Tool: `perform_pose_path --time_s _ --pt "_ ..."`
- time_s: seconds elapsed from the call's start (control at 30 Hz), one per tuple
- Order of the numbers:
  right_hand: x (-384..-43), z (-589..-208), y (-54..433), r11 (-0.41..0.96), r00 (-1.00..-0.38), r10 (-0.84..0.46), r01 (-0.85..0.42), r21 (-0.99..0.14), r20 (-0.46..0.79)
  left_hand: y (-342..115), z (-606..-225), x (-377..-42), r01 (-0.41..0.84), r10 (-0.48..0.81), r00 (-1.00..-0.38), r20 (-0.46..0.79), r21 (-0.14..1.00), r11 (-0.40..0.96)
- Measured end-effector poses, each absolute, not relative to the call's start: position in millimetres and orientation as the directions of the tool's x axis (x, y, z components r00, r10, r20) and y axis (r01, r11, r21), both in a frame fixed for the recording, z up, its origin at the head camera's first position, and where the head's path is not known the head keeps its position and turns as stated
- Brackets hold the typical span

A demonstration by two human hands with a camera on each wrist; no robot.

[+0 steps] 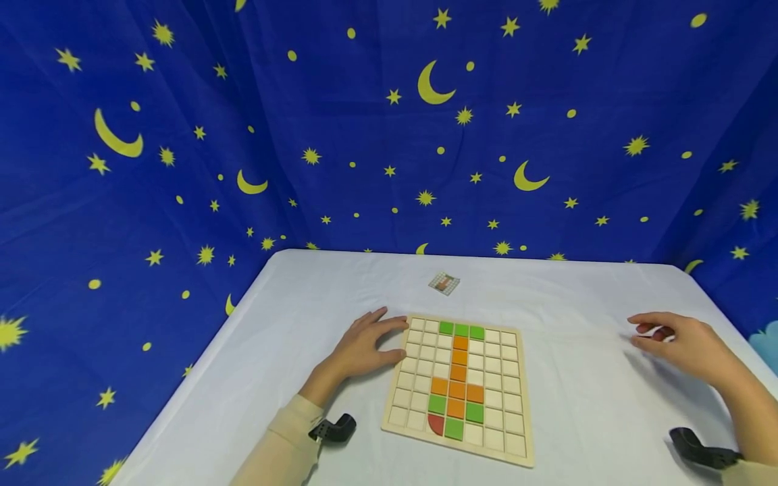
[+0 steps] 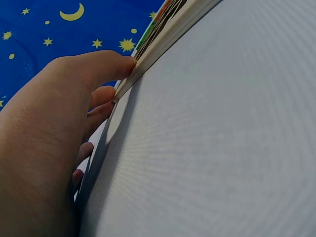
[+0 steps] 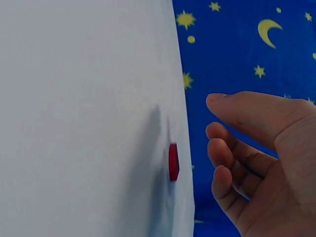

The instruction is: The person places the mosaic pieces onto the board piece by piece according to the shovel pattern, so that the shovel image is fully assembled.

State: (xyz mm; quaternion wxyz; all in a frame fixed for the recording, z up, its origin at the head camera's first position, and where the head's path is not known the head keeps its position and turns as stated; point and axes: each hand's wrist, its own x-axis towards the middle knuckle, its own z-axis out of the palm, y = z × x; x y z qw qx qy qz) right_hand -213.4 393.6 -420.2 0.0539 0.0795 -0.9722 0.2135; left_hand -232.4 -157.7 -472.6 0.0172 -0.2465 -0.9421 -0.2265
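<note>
A square wooden grid board (image 1: 519,398) lies on the white table. Green tiles (image 1: 454,428), orange tiles (image 1: 456,390) and one red quarter-round tile (image 1: 435,424) fill some of its cells. Against the board's left edge rest the thumb and index finger of my left hand (image 1: 367,344), the other fingers spread beyond the corner. Off to the right, my right hand (image 1: 687,344) hovers over the table, fingers loosely bent with a gap to the thumb. Below its fingertips, a small red piece (image 3: 174,162) sits on the cloth, apart from the fingers in the right wrist view.
Behind the board lies a small printed card (image 1: 445,283) with a grid pattern. A blue curtain (image 1: 365,101) with yellow moons and stars rises along the table's back and sides. Black wrist mounts (image 1: 333,428) stick out from both forearms.
</note>
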Motion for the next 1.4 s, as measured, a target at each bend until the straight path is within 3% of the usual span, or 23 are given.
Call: perform_pose_path --time_s 0.6,1.07,1.4 --pt "-213 -436 423 0.913 -0.998 -0.048 -0.055 -0.404 0.027 -157 -472 -233 0.479 0.462 -0.874 0.15 0.421 0.771" --pt "-217 -441 411 0.914 -0.993 -0.118 -0.099 -0.395 -0.026 -157 -471 -232 0.477 0.463 -0.875 0.142 0.414 0.775" --pt "-216 -442 392 0.89 -0.98 -0.195 -0.19 -0.414 0.03 -158 -471 -232 0.48 0.461 -0.874 0.152 0.408 0.777"
